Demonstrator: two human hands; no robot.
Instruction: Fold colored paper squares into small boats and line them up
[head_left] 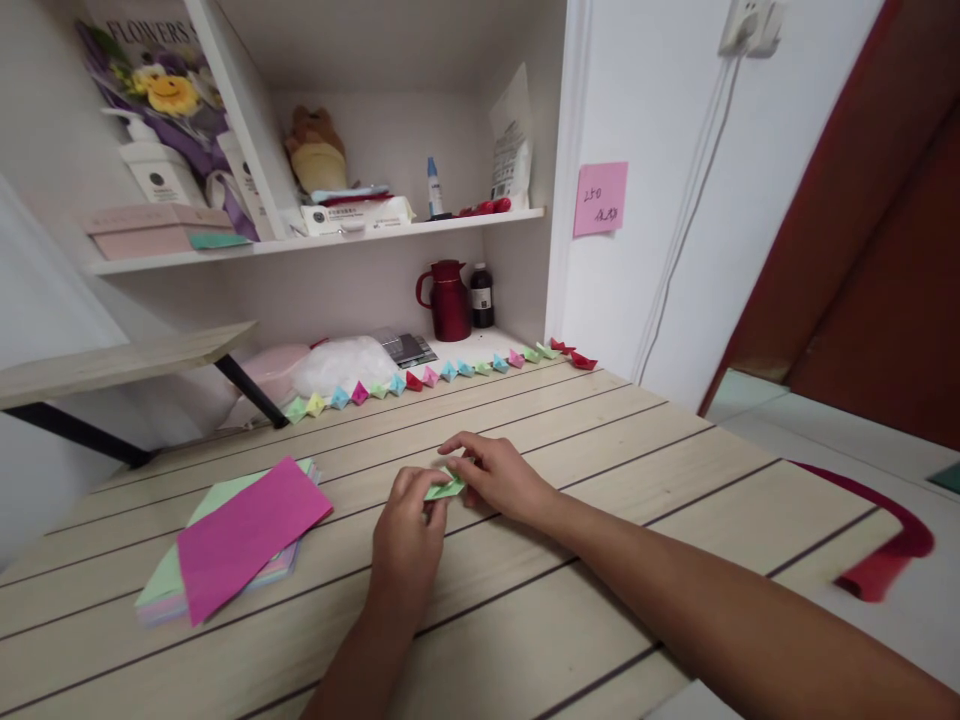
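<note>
A small folded piece of light green paper (445, 488) is held between my two hands, a little above the striped wooden table (570, 640). My left hand (409, 520) pinches its left end between thumb and fingers. At its right end, the thumb and fingers of my right hand (499, 478) close on it, with the index finger bent over the top. The fingers cover part of the paper, so its full shape is hidden. Left of my hands lies a stack of coloured paper (161, 585) with a magenta sheet (251, 535) slanted across the top.
Small folded paper boats (414, 381) in several colours line the table's back edge. Behind them are a red jug (451, 300), a dark bottle (482, 295) and a white plastic bag (345, 365). A small raised shelf (120, 362) stands at the left; a red stool (885, 545) is at the right.
</note>
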